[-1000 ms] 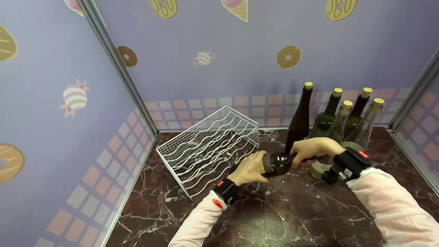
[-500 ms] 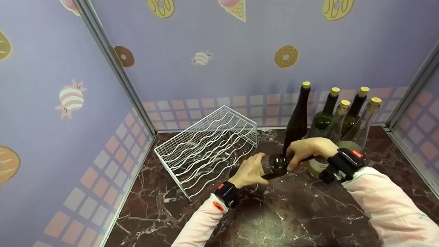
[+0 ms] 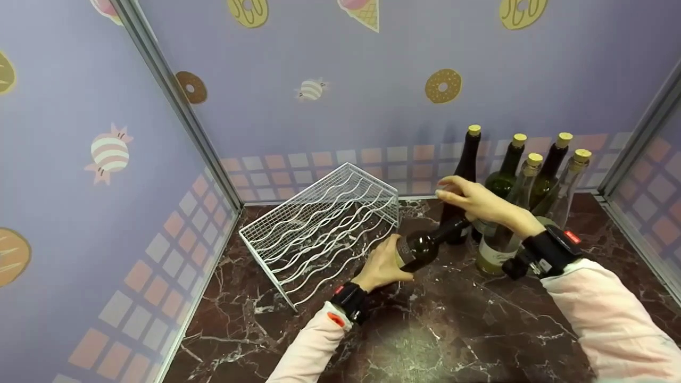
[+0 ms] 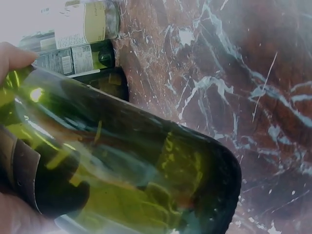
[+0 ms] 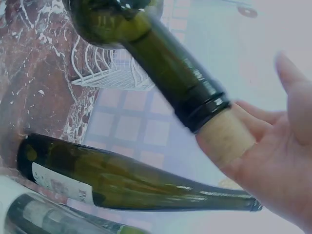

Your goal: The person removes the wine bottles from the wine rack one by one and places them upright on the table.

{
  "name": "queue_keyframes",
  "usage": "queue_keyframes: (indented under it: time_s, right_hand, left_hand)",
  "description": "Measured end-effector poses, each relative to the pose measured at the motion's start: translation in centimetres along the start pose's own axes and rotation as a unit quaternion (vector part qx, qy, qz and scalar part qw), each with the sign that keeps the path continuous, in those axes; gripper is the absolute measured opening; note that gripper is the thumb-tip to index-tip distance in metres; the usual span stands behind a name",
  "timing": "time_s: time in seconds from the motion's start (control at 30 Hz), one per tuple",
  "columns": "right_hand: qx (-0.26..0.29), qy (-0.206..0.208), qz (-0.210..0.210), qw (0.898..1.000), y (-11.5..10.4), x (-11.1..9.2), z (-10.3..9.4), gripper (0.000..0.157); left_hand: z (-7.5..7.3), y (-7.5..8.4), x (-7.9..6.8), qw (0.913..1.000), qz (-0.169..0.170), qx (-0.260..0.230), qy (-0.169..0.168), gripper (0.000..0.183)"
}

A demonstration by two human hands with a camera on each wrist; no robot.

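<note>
A dark green wine bottle (image 3: 424, 248) is tilted over the table, its neck pointing up toward the right. My left hand (image 3: 380, 266) grips it round the labelled body; its base shows in the left wrist view, above the marble. My right hand (image 3: 481, 205) is by the top of the neck with fingers spread off the glass. In the right wrist view, the pale cork (image 5: 226, 139) meets the palm side of that hand. A tall dark bottle (image 3: 468, 162) stands upright just behind the right hand.
Left of the bottle, a white wire rack (image 3: 267, 270) with wavy bars sits on the dark marble table (image 3: 436, 335). Several corked bottles stand at the right, among them a green one (image 3: 503, 183) and a clear one (image 3: 566, 191). Patterned panels (image 3: 372, 106) enclose the table.
My right hand has let go of the bottle's neck and moved up, its fingers opening. The neck has risen, so the bottle tilts more steeply; my left hand keeps its grip.
</note>
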State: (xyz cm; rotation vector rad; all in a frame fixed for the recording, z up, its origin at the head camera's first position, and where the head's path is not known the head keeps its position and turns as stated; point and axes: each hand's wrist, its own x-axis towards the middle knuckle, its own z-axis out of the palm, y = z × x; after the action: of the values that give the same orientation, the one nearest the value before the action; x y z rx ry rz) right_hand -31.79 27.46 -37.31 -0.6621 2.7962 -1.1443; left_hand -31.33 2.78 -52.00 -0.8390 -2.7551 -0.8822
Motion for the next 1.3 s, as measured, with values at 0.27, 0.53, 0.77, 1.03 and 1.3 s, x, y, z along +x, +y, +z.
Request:
queue_keyframes:
  time_s: [0.27,0.53,0.77,1.03,1.3]
  right_hand:
    - [0.115,0.065,0.007,0.991,1.6,-0.6,0.8,0.057]
    - [0.16,0.092,0.011,0.983,2.8,-1.0,2.2,0.055]
    - [0.178,0.084,0.032,0.98,2.9,-1.0,3.8,0.056]
    - [0.141,0.105,0.033,0.984,2.7,-0.7,5.0,0.046]
    - [0.215,0.155,-0.011,0.964,1.9,-0.1,6.0,0.026]
  left_hand:
    - [0.7,0.0,-0.2,0.9958,-0.026,-0.087,0.017,0.077]
    - [1.3,0.2,0.0,0.991,-0.047,-0.115,0.049,0.08]
    - [2.0,1.2,0.0,0.9857,-0.068,-0.143,0.058,0.081]
    - [3.0,2.3,-0.3,0.9765,-0.084,-0.191,0.052,0.079]
    - [3.6,2.9,-0.1,0.9718,-0.082,-0.213,0.058,0.077]
